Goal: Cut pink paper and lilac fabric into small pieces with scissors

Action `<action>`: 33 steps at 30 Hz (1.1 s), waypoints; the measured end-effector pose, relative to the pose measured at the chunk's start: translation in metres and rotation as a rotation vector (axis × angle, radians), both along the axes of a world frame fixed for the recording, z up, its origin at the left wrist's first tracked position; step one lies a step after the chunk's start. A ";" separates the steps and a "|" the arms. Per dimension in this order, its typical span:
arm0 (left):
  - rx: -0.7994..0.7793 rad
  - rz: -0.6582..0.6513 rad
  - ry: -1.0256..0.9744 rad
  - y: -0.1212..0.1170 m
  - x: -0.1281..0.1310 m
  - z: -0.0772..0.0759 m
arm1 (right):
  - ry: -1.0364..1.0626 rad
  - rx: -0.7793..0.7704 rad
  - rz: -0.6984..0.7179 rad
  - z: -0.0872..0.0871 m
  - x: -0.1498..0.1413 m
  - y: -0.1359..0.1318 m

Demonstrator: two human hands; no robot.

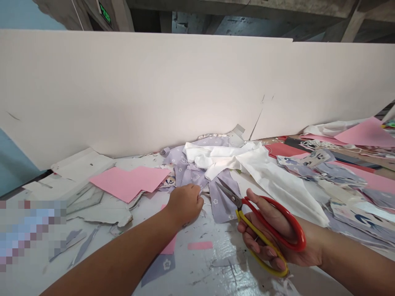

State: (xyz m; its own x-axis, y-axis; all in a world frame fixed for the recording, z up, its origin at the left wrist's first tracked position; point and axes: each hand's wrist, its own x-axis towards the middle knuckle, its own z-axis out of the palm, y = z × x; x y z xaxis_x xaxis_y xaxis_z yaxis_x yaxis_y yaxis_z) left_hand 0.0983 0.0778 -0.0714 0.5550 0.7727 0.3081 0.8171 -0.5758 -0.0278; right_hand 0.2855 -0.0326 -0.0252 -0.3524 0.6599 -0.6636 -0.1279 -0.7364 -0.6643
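The left hand (187,204), in from 7 o'clock, is curled into a fist beside the lavender fabric (219,205); I cannot tell whether it grips any. The right hand (274,234), in from 4 o'clock, palm turned up, holds scissors (239,201), blades slightly parted towards 11 o'clock.

One head-worn view looks forward and down from just behind the hands (189,205).
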 end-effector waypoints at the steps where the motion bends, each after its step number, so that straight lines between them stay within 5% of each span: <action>1: 0.003 0.000 0.007 0.000 0.000 0.000 | 0.001 0.000 0.001 0.000 0.000 0.000; 13: 0.042 -0.111 0.051 -0.008 0.002 0.007 | -0.022 -0.010 -0.009 0.002 0.004 -0.004; 22: -0.254 -0.391 -0.115 -0.033 0.013 0.004 | -0.050 0.073 -0.083 0.007 0.016 -0.015; 27: -0.179 -0.464 -0.104 -0.030 0.014 -0.002 | -0.121 0.245 -0.157 0.011 0.026 -0.027; 33: -0.112 -0.463 -0.116 -0.030 0.014 0.000 | -0.137 0.197 -0.042 0.011 0.032 -0.044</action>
